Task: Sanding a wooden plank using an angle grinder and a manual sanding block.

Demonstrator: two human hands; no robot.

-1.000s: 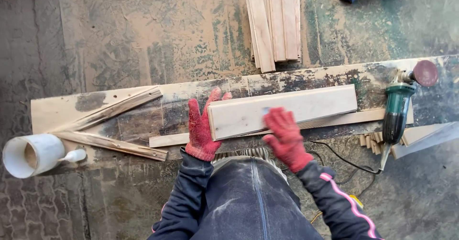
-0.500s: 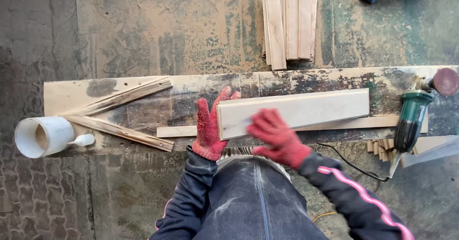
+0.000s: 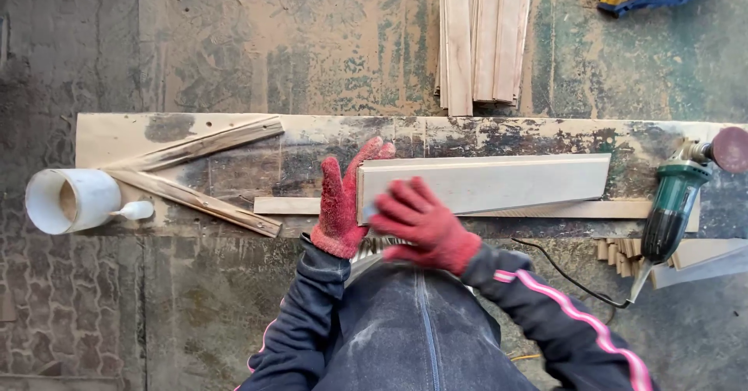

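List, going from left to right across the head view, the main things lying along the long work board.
White roll → two crossed rough wood strips → left hand → right hand → pale plank → green angle grinder.

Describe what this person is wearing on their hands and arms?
Both the left hand and right hand wear fuzzy red knitted gloves, dusty from use. The sleeves are dark navy, with a pink stripe edged in white along the right sleeve.
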